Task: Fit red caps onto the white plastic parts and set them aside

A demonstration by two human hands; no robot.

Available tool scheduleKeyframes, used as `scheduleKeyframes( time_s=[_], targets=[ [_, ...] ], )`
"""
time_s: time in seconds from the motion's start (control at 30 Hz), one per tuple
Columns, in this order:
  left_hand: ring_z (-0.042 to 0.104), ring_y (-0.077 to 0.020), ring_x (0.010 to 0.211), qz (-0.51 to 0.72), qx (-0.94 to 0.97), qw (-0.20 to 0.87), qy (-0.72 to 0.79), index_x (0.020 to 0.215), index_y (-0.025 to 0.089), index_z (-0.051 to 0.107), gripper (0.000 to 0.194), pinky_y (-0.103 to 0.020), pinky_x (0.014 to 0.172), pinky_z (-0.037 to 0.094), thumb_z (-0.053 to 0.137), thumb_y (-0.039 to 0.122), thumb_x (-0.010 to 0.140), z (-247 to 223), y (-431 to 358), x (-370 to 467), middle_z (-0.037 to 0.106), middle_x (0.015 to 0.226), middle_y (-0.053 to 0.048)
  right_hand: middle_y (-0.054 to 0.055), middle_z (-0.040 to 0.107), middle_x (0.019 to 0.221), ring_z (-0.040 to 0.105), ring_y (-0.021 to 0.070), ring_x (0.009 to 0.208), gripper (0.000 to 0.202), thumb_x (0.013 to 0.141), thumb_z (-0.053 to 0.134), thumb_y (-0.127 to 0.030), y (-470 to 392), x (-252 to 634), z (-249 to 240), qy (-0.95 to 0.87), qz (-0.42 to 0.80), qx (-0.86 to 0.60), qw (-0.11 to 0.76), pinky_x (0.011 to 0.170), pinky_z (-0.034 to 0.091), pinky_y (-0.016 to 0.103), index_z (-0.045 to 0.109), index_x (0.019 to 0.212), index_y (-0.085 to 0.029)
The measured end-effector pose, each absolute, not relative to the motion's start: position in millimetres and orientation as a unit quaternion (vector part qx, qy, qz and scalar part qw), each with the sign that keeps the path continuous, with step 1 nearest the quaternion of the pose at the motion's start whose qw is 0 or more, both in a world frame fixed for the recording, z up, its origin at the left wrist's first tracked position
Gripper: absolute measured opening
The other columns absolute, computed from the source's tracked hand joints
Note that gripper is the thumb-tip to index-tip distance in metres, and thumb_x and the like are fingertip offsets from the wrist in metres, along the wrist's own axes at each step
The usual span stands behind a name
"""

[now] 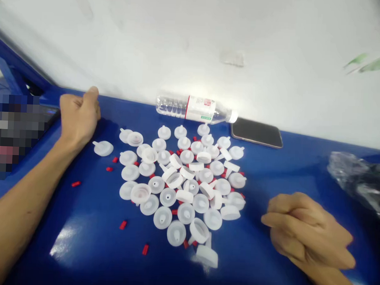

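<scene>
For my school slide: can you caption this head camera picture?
Left hand and right hand rest beside white caps and red plugs on a blue table.

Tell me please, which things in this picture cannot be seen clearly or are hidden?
- Head view: what the left hand holds, if anything; its curled fingers face away.
- Inside of the right hand: folded fingers cover the palm.
- Dark plastic bag: cut by the right edge, contents unclear.
- Bottle label: print too small to read.
- Far left: a pixelated patch hides what lies there.
</scene>
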State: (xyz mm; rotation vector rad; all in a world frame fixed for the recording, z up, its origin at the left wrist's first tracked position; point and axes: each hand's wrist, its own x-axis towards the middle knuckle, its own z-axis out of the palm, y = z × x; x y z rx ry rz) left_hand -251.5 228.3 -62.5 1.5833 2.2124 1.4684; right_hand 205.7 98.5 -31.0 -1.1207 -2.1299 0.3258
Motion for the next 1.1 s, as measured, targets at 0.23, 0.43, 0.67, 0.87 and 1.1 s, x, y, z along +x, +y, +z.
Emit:
scheduleKeyframes(
  time_s=[0.23,0.43,0.67,0.87,1.1],
  targets=[
    [0.057,-0.0127,0.042,0.529,0.473,0.109,0.697,0.046,0.017,0.050,0.028,-0.021,0.039,0.035,0.043,0.020,0.073,-50,223,-246,0.054,0.043,-0.003,-0.003,0.044,0.060,0.048,0.0089,0.049,0.041,0.089,0.040,0.008,115,189,-45,-0.812,0.030,-0.334,0.478,0.044,0.030,0.024,0.062,0.070,-0.020],
    [0.056,-0.0150,0.036,0.528,0.430,0.103,0.725,0.053,0.013,0.061,0.019,-0.020,0.033,0.029,0.044,0.019,0.060,-48,217,-247,0.055,0.039,-0.001,-0.006,0.050,0.058,0.040,0.0087,0.043,0.035,0.086,0.043,0.006,120,187,-44,-0.862,0.056,-0.266,0.428,0.045,0.032,0.026,0.068,0.096,-0.016],
    [0.053,-0.0139,0.037,0.524,0.414,0.092,0.739,0.051,0.014,0.058,0.014,-0.020,0.037,0.033,0.046,0.017,0.058,-46,220,-246,0.055,0.038,-0.001,-0.005,0.049,0.053,0.037,0.0105,0.042,0.035,0.081,0.044,-0.001,115,185,-48,-0.890,0.124,-0.255,0.357,0.045,0.028,0.028,0.071,0.098,-0.013],
    [0.050,-0.0129,0.037,0.512,0.422,0.091,0.743,0.052,0.015,0.058,0.015,-0.020,0.038,0.033,0.045,0.017,0.059,-45,219,-245,0.054,0.037,0.001,-0.004,0.052,0.055,0.038,0.0111,0.042,0.032,0.083,0.044,-0.003,118,189,-47,-0.883,0.134,-0.268,0.360,0.046,0.026,0.029,0.071,0.097,-0.013],
    [0.049,-0.0083,0.042,0.489,0.450,0.073,0.744,0.062,0.015,0.056,0.035,-0.021,0.043,0.038,0.051,0.024,0.096,-54,220,-256,0.050,0.048,0.006,-0.004,0.054,0.060,0.042,0.0108,0.047,0.016,0.093,0.052,-0.018,122,193,-40,-0.887,0.191,-0.327,0.263,0.055,0.030,0.028,0.067,0.096,-0.016]
  ],
)
